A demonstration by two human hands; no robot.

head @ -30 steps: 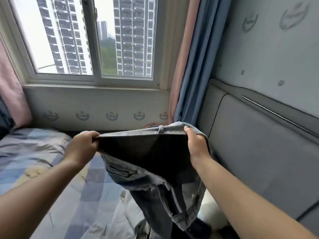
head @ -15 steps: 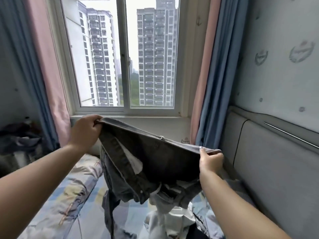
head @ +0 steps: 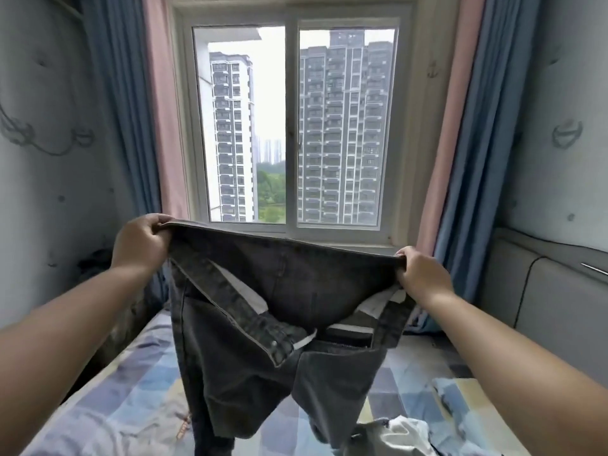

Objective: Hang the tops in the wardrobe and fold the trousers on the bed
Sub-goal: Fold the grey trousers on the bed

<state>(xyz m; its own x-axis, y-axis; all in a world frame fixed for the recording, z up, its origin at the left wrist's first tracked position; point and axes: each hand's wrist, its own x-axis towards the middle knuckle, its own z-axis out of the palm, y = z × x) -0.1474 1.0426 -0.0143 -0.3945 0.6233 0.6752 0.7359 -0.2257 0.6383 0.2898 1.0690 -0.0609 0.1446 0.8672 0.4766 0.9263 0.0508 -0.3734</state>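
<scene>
Dark grey trousers (head: 283, 311) are held up by the waistband above the bed (head: 108, 409), fly open, legs hanging. Left hand (head: 139, 243) and right hand (head: 422, 274) are each curled tight around a waistband corner.

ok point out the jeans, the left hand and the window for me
jeans (head: 289, 284): head view, on the dark inside of the back panel under the waistband
left hand (head: 141, 241): head view, on the back of the hand
window (head: 291, 126): head view, on the white centre frame bar
</scene>
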